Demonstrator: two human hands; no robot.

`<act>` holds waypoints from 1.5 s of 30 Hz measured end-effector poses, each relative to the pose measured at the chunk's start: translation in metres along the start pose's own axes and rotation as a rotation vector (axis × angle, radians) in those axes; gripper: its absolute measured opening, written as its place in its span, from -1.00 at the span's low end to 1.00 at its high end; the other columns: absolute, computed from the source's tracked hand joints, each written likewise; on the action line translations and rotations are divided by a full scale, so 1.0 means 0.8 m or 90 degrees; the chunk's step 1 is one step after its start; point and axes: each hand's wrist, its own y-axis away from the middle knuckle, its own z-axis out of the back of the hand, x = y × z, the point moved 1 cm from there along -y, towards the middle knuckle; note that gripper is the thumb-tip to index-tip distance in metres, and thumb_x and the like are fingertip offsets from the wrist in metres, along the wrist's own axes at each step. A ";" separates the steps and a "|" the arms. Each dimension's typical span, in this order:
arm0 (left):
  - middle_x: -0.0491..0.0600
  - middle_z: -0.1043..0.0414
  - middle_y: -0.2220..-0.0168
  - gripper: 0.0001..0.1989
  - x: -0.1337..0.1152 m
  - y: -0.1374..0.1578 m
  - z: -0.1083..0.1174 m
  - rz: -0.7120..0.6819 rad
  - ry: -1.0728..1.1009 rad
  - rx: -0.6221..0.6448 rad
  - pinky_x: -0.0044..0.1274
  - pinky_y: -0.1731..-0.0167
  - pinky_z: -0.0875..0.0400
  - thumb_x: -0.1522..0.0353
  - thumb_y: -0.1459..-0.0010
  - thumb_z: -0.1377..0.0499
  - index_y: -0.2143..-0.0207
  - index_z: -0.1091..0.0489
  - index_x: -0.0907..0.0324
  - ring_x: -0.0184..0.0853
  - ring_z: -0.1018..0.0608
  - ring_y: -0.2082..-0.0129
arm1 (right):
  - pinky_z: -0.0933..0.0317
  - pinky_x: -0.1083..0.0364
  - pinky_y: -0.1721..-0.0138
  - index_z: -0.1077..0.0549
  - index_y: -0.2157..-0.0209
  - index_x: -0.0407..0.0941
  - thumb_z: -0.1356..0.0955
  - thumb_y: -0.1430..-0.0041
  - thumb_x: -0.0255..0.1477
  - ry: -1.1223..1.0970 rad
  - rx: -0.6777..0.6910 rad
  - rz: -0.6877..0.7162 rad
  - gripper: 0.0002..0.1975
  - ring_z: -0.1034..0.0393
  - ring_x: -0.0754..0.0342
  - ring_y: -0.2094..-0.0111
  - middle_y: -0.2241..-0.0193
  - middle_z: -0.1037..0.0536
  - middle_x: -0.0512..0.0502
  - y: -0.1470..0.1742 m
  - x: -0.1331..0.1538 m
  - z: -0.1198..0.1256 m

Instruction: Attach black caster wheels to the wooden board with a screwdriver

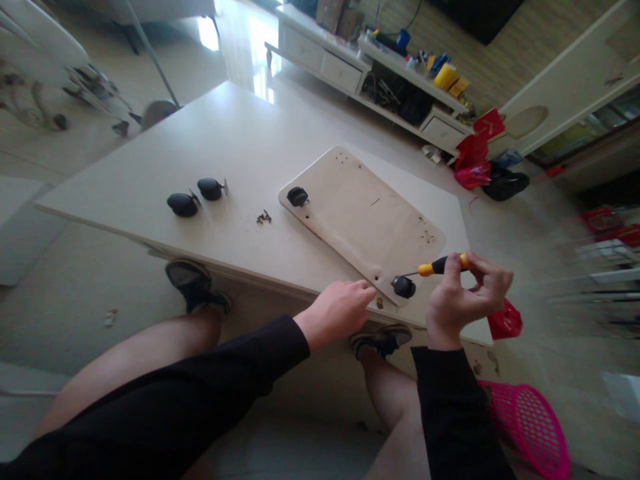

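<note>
My right hand [467, 297] grips a yellow-and-black screwdriver [440, 265]. The shaft points left, its tip at a black caster wheel [404, 287] on the near right corner of a flat, pale board [360, 213]. Curled at the board's near edge is my left hand [343, 312]; whatever its fingers hold is hidden. Another black caster [298, 196] sits on the board's left corner. Small screw holes show at the two far corners. On the table to the left lie two loose casters [183, 204] and a small heap of screws [264, 217].
The white table [235, 133] has its near edge just above my feet. A pink mesh basket [533, 420] stands on the floor at the lower right. Red and black plastic bags [505, 181] lie beyond the table. A cluttered white TV cabinet [340, 72] lines the wall.
</note>
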 end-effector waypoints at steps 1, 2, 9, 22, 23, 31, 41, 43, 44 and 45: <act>0.08 -0.62 0.09 -0.81 0.000 0.000 0.000 -0.002 0.001 -0.002 -0.42 0.23 -0.54 0.50 -0.31 -0.12 0.12 -0.50 0.18 -0.17 -0.71 0.20 | -0.52 -0.21 -0.03 -0.60 0.25 -0.11 -0.49 -0.20 -0.34 -0.017 -0.005 -0.001 -0.86 -0.59 -0.07 0.12 0.23 -0.62 -0.10 0.000 0.000 0.000; 0.08 -0.62 0.10 -0.81 0.000 0.000 0.000 -0.002 0.002 -0.002 -0.42 0.23 -0.54 0.50 -0.31 -0.12 0.12 -0.50 0.18 -0.17 -0.71 0.20 | -0.52 -0.23 -0.07 -0.60 0.23 -0.10 -0.46 -0.23 -0.35 -0.038 -0.005 -0.002 -0.87 -0.60 -0.08 0.08 0.21 -0.62 -0.10 0.000 -0.001 -0.001; 0.09 -0.62 0.09 -0.79 0.000 0.000 0.001 0.005 0.004 0.006 -0.41 0.21 -0.56 0.50 -0.31 -0.11 0.11 -0.51 0.18 -0.16 -0.70 0.19 | -0.55 -0.19 0.00 -0.60 0.14 -0.11 -0.41 -0.26 -0.42 -0.120 -0.009 -0.038 -0.84 -0.63 -0.06 0.10 0.16 -0.62 -0.11 0.004 -0.003 -0.003; 0.09 -0.61 0.09 -0.80 0.000 0.001 0.000 0.007 0.001 0.013 -0.42 0.19 -0.56 0.49 -0.33 -0.11 0.10 -0.51 0.17 -0.17 -0.70 0.19 | -0.56 -0.20 -0.04 -0.56 0.16 -0.09 -0.38 -0.30 -0.36 -0.115 0.016 -0.031 -0.86 -0.65 -0.06 0.07 0.13 -0.63 -0.11 0.004 0.003 -0.004; 0.09 -0.61 0.10 -0.80 0.000 0.000 -0.001 0.005 0.000 0.009 -0.42 0.20 -0.57 0.49 -0.33 -0.11 0.10 -0.51 0.18 -0.17 -0.70 0.20 | -0.56 -0.18 -0.01 -0.56 0.17 -0.10 -0.42 -0.30 -0.33 -0.092 0.014 -0.027 -0.85 -0.63 -0.05 0.09 0.15 -0.62 -0.10 0.004 0.003 -0.003; 0.09 -0.60 0.11 -0.81 0.000 0.001 0.002 0.001 0.002 0.010 -0.39 0.22 -0.57 0.50 -0.32 -0.11 0.12 -0.50 0.18 -0.16 -0.70 0.20 | -0.54 -0.20 -0.04 -0.52 0.22 -0.07 -0.40 -0.25 -0.34 -0.097 0.009 -0.040 -0.88 -0.60 -0.06 0.04 0.15 -0.57 -0.10 0.003 0.004 -0.002; 0.08 -0.61 0.10 -0.81 0.000 0.001 0.002 -0.002 -0.002 0.006 -0.39 0.24 -0.55 0.50 -0.31 -0.11 0.14 -0.50 0.19 -0.16 -0.70 0.21 | -0.51 -0.19 -0.02 -0.51 0.25 -0.08 -0.43 -0.25 -0.29 -0.023 0.027 -0.022 -0.85 -0.57 -0.04 0.12 0.23 -0.57 -0.07 0.004 0.000 -0.001; 0.08 -0.61 0.10 -0.82 0.001 0.001 0.000 -0.008 -0.001 -0.001 -0.39 0.25 -0.55 0.50 -0.31 -0.11 0.14 -0.50 0.18 -0.16 -0.70 0.22 | -0.49 -0.20 -0.04 -0.50 0.30 -0.08 -0.47 -0.22 -0.31 -0.017 0.018 -0.013 -0.84 -0.53 -0.04 0.13 0.26 -0.53 -0.07 0.003 0.000 0.001; 0.08 -0.61 0.11 -0.82 0.002 0.001 -0.002 -0.008 -0.001 -0.003 -0.40 0.25 -0.55 0.50 -0.31 -0.11 0.14 -0.50 0.18 -0.17 -0.70 0.22 | -0.48 -0.20 -0.04 -0.49 0.32 -0.08 -0.49 -0.21 -0.31 -0.014 0.016 -0.012 -0.83 -0.52 -0.04 0.12 0.26 -0.52 -0.06 0.002 0.001 0.001; 0.08 -0.61 0.11 -0.82 0.003 0.001 -0.002 -0.008 0.000 -0.003 -0.40 0.25 -0.54 0.51 -0.31 -0.11 0.14 -0.50 0.18 -0.17 -0.70 0.22 | -0.48 -0.21 -0.04 -0.48 0.32 -0.08 -0.49 -0.20 -0.30 -0.013 0.014 -0.015 -0.82 -0.51 -0.05 0.12 0.26 -0.50 -0.06 0.002 0.001 0.001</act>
